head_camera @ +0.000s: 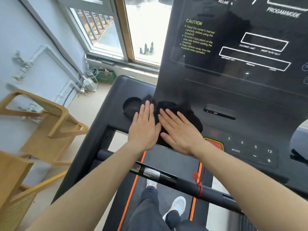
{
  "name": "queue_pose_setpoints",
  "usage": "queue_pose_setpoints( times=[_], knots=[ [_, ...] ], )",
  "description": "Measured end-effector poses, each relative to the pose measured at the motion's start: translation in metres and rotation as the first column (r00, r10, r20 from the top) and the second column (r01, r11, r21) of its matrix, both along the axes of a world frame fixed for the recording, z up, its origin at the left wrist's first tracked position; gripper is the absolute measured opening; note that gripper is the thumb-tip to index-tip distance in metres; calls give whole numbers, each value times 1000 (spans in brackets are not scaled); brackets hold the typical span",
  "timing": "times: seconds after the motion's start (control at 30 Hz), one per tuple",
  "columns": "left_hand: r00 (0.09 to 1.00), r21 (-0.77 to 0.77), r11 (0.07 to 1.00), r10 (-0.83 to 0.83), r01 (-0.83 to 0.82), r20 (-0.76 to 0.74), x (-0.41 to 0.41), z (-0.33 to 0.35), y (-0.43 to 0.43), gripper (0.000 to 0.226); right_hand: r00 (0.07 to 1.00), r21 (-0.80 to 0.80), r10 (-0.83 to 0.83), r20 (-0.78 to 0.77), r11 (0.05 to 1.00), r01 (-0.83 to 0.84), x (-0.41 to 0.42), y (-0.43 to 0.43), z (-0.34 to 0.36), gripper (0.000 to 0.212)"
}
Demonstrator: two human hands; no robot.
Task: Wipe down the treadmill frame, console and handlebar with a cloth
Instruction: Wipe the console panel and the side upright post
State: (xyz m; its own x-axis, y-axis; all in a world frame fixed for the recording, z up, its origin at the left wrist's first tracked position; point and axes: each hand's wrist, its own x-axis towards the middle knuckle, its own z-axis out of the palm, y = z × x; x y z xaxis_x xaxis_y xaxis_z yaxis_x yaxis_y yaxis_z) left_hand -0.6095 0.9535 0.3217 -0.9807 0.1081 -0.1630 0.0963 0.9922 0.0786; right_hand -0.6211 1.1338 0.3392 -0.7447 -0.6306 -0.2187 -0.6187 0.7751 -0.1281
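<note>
A black cloth (175,108) lies bunched on the left part of the treadmill console deck (250,127), beside a round cup holder (131,105). My left hand (144,126) lies flat, fingers together, on the cloth's left edge. My right hand (179,130) presses flat on the cloth's middle, fingers spread. Neither hand grips the cloth. The upright display panel (233,47) with its caution text rises just behind. The handlebar (166,176) with a silver sensor band crosses below my forearms. The frame's left upright (86,155) slopes down to the floor.
Wooden chairs (50,124) stand close to the left of the treadmill. A window (116,27) and wall pipes (50,55) are beyond. A red string (198,185) is tied on the handlebar. A red stop button (215,144) and keypad (255,150) sit right of my hands. My feet stand on the belt (166,164).
</note>
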Motion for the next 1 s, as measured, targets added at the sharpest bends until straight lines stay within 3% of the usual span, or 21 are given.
queue_pose_setpoints(
  times=[0.2, 0.33, 0.43, 0.53, 0.7, 0.83, 1.0],
  knots=[
    [990, 61, 990, 127, -124, -52, -59, 11, 34, 75, 980, 32, -153, -127, 987, 158, -46, 10, 9, 66],
    [999, -23, 999, -33, 32, -42, -25, 12, 53, 70, 964, -10, -264, -16, 964, 264, 1, 33, 7, 67],
    [990, -31, 990, -139, 139, -13, 7, 12, 76, 68, 965, -3, -249, 87, 968, 250, 38, 60, 11, 66],
    [984, -30, 984, -175, 174, -23, 22, 7, 90, 71, 982, 43, -177, 72, 984, 175, 48, 84, 14, 69],
    [997, 36, 998, 50, -47, -63, 15, 5, 106, 69, 998, 140, 16, -62, 990, -7, 9, 88, 21, 74],
    [964, 100, 961, 262, -256, -43, -19, 9, 124, 72, 970, 251, 116, -212, 966, -61, -36, 87, 27, 73],
    [970, 196, 954, 240, -227, -43, -43, 19, 162, 78, 960, 233, 104, -260, 972, -42, -53, 134, 37, 72]
  ],
)
